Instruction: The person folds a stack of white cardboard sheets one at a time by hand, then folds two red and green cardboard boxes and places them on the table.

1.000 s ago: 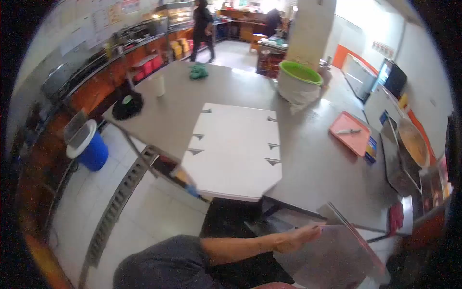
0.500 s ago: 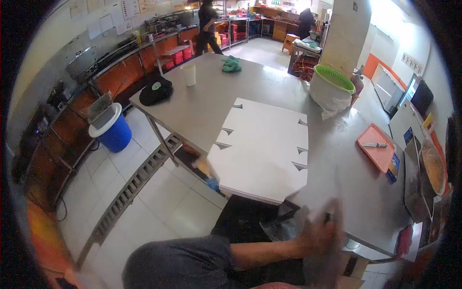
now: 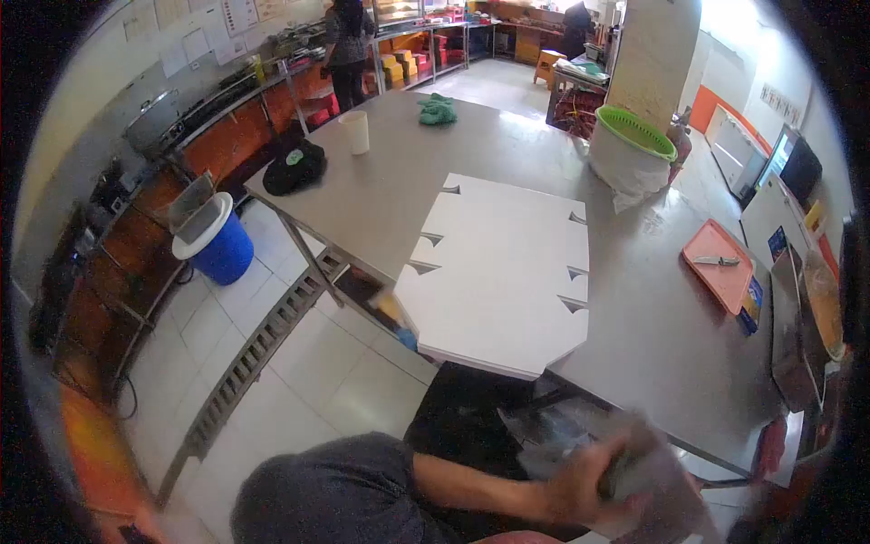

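My left hand (image 3: 575, 485) reaches across the bottom of the view from a dark grey sleeve (image 3: 326, 494). Its fingers are curled round a grey-brown flat piece (image 3: 666, 485), smeared by motion, perhaps cardboard. Blurred skin (image 3: 625, 519) beside this piece may belong to my right hand, whose fingers I cannot make out. Just beyond the hands, white flat cardboard box blanks (image 3: 498, 281) with curved notches along both sides lie stacked on the steel table (image 3: 390, 195). Their near end juts over the table edge. A crumpled clear plastic sheet (image 3: 544, 453) shows behind my left hand.
On the table are a black cap (image 3: 294, 168), a white cup (image 3: 356, 133), a green cloth (image 3: 437, 110), a green-rimmed basket (image 3: 634, 134) and a pink tray (image 3: 725, 281) bearing a knife (image 3: 716, 261). A blue bucket (image 3: 225, 254) stands left. A person (image 3: 349, 54) is at the back.
My left hand has moved down, and the grey-brown piece now shows more plainly beside it. The view has shifted slightly. The person at the back has moved left.
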Demonstrator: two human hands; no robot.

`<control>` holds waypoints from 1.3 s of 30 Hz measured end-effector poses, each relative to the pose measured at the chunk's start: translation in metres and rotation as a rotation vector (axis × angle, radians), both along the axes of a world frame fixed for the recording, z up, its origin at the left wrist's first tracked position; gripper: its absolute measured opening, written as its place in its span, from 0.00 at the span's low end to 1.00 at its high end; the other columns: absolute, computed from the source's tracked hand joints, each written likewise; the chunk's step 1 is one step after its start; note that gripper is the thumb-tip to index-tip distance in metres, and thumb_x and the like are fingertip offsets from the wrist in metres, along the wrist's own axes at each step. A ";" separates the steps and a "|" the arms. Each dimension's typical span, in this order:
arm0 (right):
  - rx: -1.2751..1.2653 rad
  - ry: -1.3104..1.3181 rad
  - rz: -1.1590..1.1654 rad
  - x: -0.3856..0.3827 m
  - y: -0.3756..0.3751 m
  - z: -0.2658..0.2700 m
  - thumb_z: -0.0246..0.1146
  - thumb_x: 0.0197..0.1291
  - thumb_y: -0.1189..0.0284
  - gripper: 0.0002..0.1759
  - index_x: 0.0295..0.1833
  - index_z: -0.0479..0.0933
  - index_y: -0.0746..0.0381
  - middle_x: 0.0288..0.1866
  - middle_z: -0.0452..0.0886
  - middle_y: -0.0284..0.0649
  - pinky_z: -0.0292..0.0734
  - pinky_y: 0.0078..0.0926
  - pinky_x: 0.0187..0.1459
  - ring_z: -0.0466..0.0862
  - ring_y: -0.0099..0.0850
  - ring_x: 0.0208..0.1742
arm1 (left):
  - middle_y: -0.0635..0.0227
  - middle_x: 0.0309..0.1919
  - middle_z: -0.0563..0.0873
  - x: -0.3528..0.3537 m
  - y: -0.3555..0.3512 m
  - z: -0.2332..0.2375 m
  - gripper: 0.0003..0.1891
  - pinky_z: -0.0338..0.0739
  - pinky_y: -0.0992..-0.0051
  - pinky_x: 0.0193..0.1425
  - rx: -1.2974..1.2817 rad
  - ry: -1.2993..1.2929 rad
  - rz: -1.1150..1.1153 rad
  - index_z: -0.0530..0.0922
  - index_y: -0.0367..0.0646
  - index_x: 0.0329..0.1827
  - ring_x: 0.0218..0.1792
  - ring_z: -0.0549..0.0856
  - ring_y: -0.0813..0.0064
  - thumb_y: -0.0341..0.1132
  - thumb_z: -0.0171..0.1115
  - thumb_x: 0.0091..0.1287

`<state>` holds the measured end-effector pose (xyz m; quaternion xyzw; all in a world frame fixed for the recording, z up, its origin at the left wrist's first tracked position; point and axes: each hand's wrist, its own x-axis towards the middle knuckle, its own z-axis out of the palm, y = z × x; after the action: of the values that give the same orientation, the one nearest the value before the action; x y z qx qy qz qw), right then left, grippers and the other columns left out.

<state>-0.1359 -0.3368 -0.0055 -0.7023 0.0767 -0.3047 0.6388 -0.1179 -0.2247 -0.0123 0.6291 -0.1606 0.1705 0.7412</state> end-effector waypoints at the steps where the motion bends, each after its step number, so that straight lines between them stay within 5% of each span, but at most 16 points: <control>1: 0.011 -0.008 -0.010 0.000 0.001 -0.001 0.58 0.60 0.63 0.36 0.72 0.61 0.66 0.68 0.70 0.50 0.67 0.39 0.66 0.72 0.39 0.66 | 0.50 0.36 0.82 0.016 0.012 0.008 0.27 0.75 0.64 0.39 0.054 0.070 0.024 0.70 0.30 0.51 0.36 0.82 0.53 0.47 0.64 0.64; 5: 0.049 -0.017 -0.012 0.000 -0.001 -0.002 0.58 0.62 0.62 0.36 0.73 0.61 0.66 0.68 0.70 0.50 0.68 0.39 0.65 0.72 0.39 0.66 | 0.51 0.35 0.82 0.044 0.007 -0.017 0.27 0.77 0.67 0.39 0.119 0.022 0.435 0.71 0.31 0.49 0.35 0.83 0.52 0.48 0.66 0.62; 8: 0.075 -0.027 -0.016 -0.002 -0.001 -0.003 0.57 0.63 0.62 0.35 0.73 0.61 0.66 0.68 0.70 0.50 0.68 0.38 0.65 0.72 0.38 0.66 | 0.43 0.51 0.79 0.022 0.012 -0.020 0.35 0.73 0.62 0.59 0.175 0.268 0.174 0.66 0.26 0.61 0.54 0.79 0.48 0.47 0.68 0.61; 11: 0.109 -0.042 -0.055 -0.006 -0.005 -0.004 0.57 0.64 0.61 0.35 0.73 0.61 0.66 0.68 0.70 0.50 0.69 0.38 0.65 0.73 0.38 0.66 | 0.45 0.59 0.74 -0.015 0.020 0.005 0.37 0.67 0.62 0.67 0.226 -0.184 0.027 0.65 0.27 0.63 0.62 0.74 0.53 0.47 0.68 0.61; 13: 0.156 -0.070 -0.077 -0.011 -0.013 -0.006 0.57 0.64 0.60 0.35 0.73 0.61 0.66 0.68 0.70 0.50 0.69 0.38 0.65 0.73 0.38 0.65 | 0.51 0.55 0.81 -0.018 0.029 0.037 0.19 0.67 0.68 0.66 -0.085 -0.146 -0.370 0.81 0.35 0.52 0.58 0.77 0.71 0.44 0.60 0.69; 15: 0.252 -0.102 -0.063 -0.011 -0.026 -0.007 0.56 0.65 0.60 0.34 0.73 0.61 0.66 0.68 0.70 0.50 0.69 0.38 0.65 0.73 0.37 0.65 | 0.48 0.65 0.69 -0.012 0.034 0.012 0.38 0.61 0.60 0.71 -0.206 0.018 -0.599 0.65 0.30 0.65 0.66 0.70 0.58 0.46 0.70 0.59; 18: 0.480 -0.175 -0.010 -0.022 -0.042 -0.015 0.56 0.66 0.59 0.34 0.73 0.61 0.66 0.68 0.70 0.50 0.69 0.38 0.65 0.73 0.37 0.65 | 0.53 0.59 0.75 -0.002 0.055 0.026 0.37 0.65 0.61 0.68 0.302 0.289 -0.301 0.66 0.33 0.65 0.63 0.72 0.61 0.40 0.74 0.56; 21: 0.730 -0.196 0.120 -0.011 -0.038 -0.025 0.56 0.67 0.59 0.34 0.73 0.61 0.66 0.69 0.70 0.50 0.70 0.37 0.64 0.74 0.36 0.65 | 0.59 0.41 0.79 -0.004 0.068 0.008 0.27 0.75 0.66 0.46 0.306 0.304 -0.009 0.70 0.33 0.51 0.39 0.79 0.67 0.39 0.73 0.57; 22: 0.841 -0.090 0.165 -0.002 -0.047 -0.031 0.62 0.61 0.61 0.29 0.65 0.68 0.62 0.59 0.77 0.40 0.75 0.34 0.57 0.77 0.32 0.59 | 0.61 0.43 0.78 -0.002 0.070 0.014 0.27 0.74 0.66 0.49 0.214 0.289 0.004 0.69 0.33 0.53 0.43 0.78 0.68 0.37 0.72 0.57; 24: 0.606 -0.061 0.066 0.006 -0.040 -0.023 0.66 0.59 0.68 0.25 0.61 0.70 0.62 0.55 0.79 0.40 0.76 0.29 0.53 0.79 0.29 0.54 | 0.60 0.50 0.76 0.003 0.073 0.023 0.29 0.69 0.65 0.58 0.091 0.350 0.033 0.67 0.32 0.58 0.52 0.75 0.68 0.33 0.71 0.57; 28: 0.617 -0.003 -0.022 0.000 -0.034 0.003 0.69 0.57 0.74 0.20 0.54 0.74 0.63 0.48 0.82 0.38 0.77 0.26 0.51 0.82 0.26 0.48 | 0.53 0.62 0.71 -0.001 0.080 0.028 0.38 0.59 0.61 0.70 0.045 0.483 0.076 0.62 0.31 0.67 0.63 0.70 0.63 0.32 0.71 0.56; 35: 0.256 0.086 -0.091 -0.010 -0.054 0.013 0.73 0.54 0.74 0.12 0.41 0.78 0.64 0.36 0.84 0.34 0.78 0.21 0.40 0.82 0.22 0.36 | 0.47 0.66 0.66 -0.019 0.087 0.012 0.42 0.56 0.56 0.72 0.055 0.505 0.066 0.57 0.31 0.70 0.65 0.67 0.57 0.35 0.70 0.55; 39: 0.069 0.254 -0.254 -0.007 -0.061 0.001 0.73 0.53 0.70 0.12 0.31 0.77 0.63 0.26 0.81 0.31 0.74 0.19 0.31 0.78 0.17 0.29 | 0.45 0.66 0.69 -0.031 0.071 0.012 0.41 0.58 0.56 0.74 0.261 0.070 -0.386 0.59 0.35 0.70 0.69 0.67 0.51 0.34 0.71 0.54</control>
<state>-0.1433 -0.3975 -0.0044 -0.6973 0.2551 -0.2889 0.6043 -0.1486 -0.1533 -0.0006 0.6829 -0.2730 -0.0186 0.6773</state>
